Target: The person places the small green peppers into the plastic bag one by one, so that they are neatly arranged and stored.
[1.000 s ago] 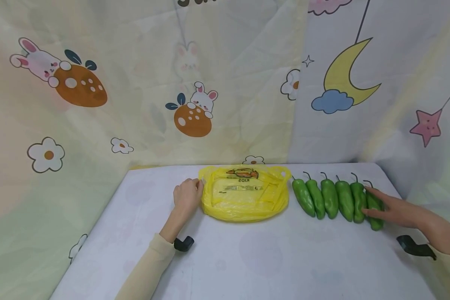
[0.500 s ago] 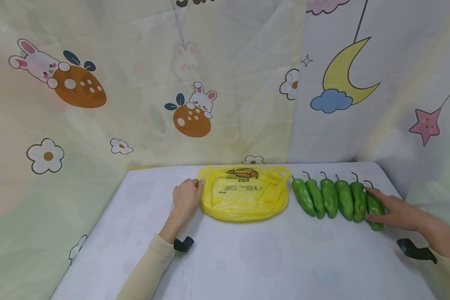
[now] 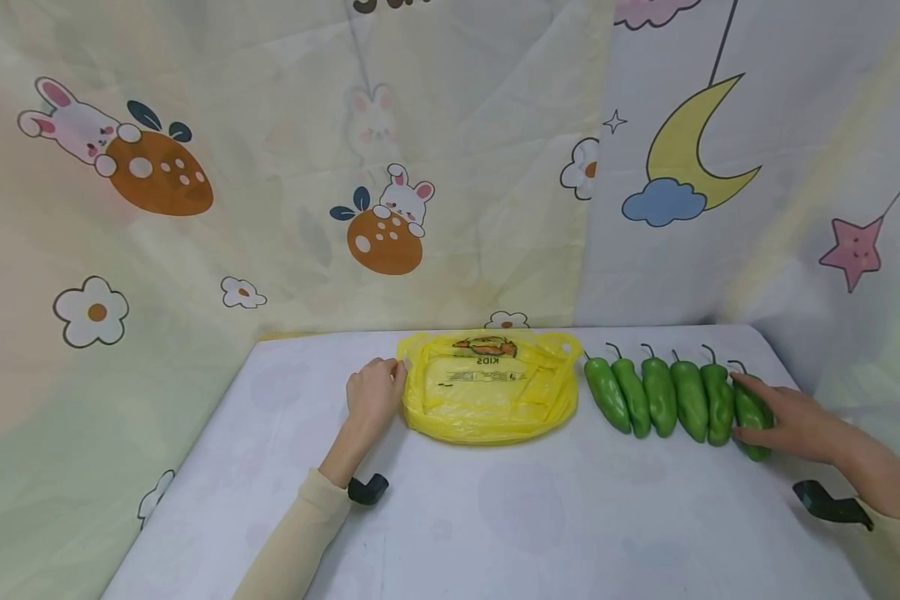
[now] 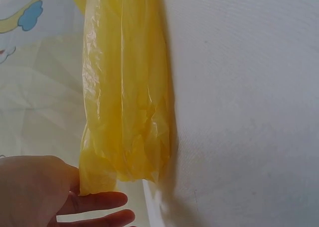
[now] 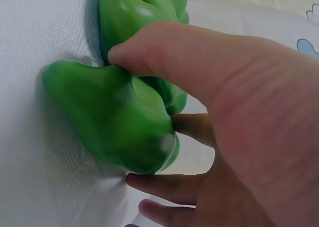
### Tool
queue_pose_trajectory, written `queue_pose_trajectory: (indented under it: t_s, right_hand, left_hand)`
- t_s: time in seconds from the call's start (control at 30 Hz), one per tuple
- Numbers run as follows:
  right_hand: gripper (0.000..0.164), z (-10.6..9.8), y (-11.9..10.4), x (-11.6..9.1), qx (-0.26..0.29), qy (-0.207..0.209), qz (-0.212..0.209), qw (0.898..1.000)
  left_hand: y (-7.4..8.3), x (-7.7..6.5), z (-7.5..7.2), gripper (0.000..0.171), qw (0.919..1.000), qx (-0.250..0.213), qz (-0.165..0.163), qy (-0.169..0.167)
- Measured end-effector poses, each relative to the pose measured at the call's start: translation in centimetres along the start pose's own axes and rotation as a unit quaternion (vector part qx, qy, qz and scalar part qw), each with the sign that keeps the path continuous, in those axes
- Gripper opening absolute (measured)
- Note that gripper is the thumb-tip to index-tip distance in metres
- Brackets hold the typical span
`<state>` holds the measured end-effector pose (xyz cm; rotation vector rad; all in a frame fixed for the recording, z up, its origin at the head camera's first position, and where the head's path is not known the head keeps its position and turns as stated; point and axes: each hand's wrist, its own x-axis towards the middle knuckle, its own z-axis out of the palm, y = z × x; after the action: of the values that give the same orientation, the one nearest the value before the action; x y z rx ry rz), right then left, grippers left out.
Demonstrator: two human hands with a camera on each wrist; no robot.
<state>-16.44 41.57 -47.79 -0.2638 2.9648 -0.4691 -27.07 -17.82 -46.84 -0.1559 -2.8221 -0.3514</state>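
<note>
A yellow plastic bag (image 3: 487, 408) with printing on it lies flat at the back middle of the table. My left hand (image 3: 375, 392) pinches its upper left corner between thumb and fingers; in the left wrist view the bag's folded side (image 4: 124, 87) hangs from that pinch. To the bag's right, several green peppers (image 3: 658, 396) lie side by side in a row, stems pointing away. Over the rightmost pepper (image 5: 109, 117) my right hand (image 3: 802, 425) grips, thumb on one side and fingertips on the other. The pepper still rests on the table.
The white-covered table (image 3: 525, 517) reaches toward me in front of the bag and peppers. A printed cloth backdrop (image 3: 480, 233) stands right behind the table's back edge and along both sides. Each wrist wears a black camera mount (image 3: 367, 489).
My right hand's thumb has shifted a little to the right and closed in on the rightmost pepper, which has moved slightly right, away from its neighbour. The left hand and bag have stayed put.
</note>
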Motion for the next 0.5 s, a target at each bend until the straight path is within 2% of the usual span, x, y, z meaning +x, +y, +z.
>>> queue_pose_trajectory:
  t_s: [0.5]
  right_hand:
    - [0.095,-0.92,-0.05,-0.06,0.008,-0.003,0.014,1.0]
  left_hand:
    - [0.06,0.05,0.21,0.038,1.0,-0.008,-0.003,-0.004]
